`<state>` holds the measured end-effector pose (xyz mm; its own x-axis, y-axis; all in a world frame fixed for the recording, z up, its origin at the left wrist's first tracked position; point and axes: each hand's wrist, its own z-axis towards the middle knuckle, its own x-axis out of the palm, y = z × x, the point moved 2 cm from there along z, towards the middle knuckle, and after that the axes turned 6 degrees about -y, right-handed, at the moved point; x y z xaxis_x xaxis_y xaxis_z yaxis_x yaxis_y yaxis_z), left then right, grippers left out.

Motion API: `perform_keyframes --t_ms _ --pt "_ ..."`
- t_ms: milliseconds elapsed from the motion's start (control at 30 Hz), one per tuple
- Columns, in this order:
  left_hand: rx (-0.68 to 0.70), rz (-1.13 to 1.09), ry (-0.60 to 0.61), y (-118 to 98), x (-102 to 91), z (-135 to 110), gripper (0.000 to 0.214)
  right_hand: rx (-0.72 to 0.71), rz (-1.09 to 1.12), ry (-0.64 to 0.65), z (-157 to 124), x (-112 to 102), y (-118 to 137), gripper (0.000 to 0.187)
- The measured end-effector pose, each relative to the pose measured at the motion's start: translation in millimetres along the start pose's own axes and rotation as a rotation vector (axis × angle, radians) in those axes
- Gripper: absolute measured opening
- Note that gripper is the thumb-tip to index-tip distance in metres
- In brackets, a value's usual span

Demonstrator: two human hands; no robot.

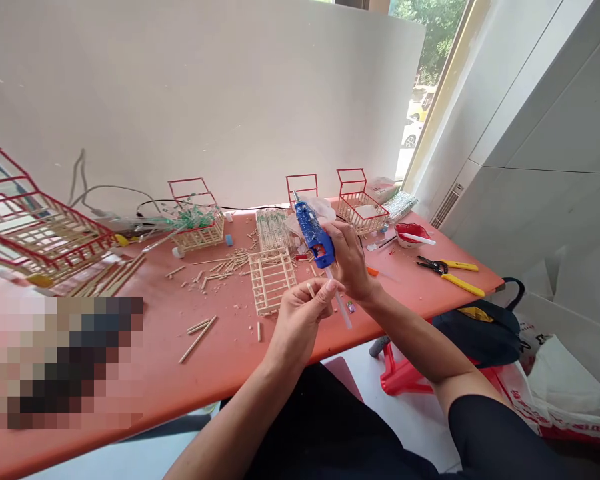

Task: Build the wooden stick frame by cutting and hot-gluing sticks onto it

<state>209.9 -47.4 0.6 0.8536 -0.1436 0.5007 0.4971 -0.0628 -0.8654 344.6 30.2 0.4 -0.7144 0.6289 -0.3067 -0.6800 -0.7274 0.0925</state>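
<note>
A blue hot glue gun (310, 227) is in my right hand (353, 260), raised over the table with its nozzle up and away from me. Out of its back end runs a translucent glue stick (344, 312). My left hand (303, 307) pinches this glue stick just behind the gun. The tip of a short wooden stick (310, 289) also shows among my left fingers. On the table just beyond my left hand lies a wooden stick lattice frame (271, 277), partly covered by that hand.
Small cart-like stick baskets with red trim stand at the back (200, 230), back right (363, 213) and left (45, 227). Cut sticks (225, 263) litter the orange table (205, 380). At right are a red paint bowl (414, 235) and yellow-handled pliers (453, 272).
</note>
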Motion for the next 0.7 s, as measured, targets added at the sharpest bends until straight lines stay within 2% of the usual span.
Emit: perform_keyframes --t_ms 267,533,700 --pt "-0.018 -0.032 0.036 -6.3 -4.6 -3.0 0.052 0.026 0.016 0.034 -1.8 3.2 3.6 0.051" --pt "-0.035 -0.071 0.014 -8.5 -3.2 3.1 0.051 0.095 0.025 0.125 -3.6 5.1 5.2 0.043" --pt "-0.047 -0.039 -0.006 -8.8 -5.9 5.5 0.053 0.081 0.039 0.127 -3.6 5.4 5.2 0.043"
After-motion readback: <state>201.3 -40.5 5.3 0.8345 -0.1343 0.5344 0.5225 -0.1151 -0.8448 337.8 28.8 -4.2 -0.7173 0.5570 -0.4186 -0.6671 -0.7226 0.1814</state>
